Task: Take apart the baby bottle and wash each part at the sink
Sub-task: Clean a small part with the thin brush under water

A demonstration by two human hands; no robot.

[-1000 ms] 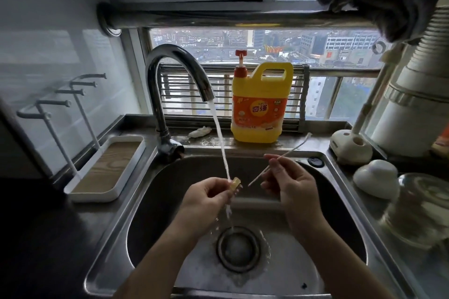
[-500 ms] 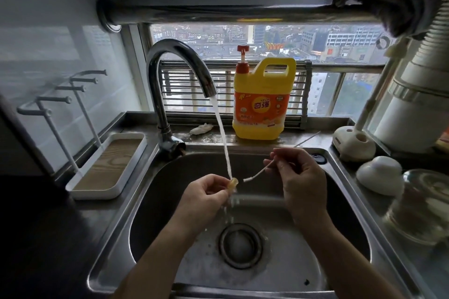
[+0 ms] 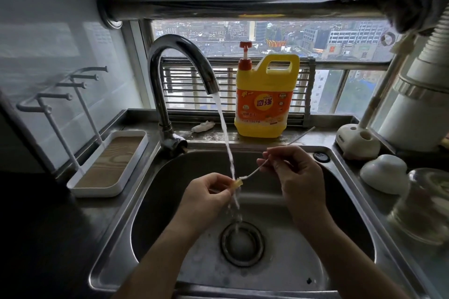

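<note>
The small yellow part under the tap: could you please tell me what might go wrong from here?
1. The left hand only pinches the small yellow part right above the drain; wet, it might slip and fall in.
2. The thin cleaning brush in the right hand meets the part; a hard push could knock it loose.

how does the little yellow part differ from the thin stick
The yellow part is short, stubby and amber, pinched by the left hand in the water stream. The thin stick is long, white and slanted, pinched by the right hand. Both are held over the sink.
</note>
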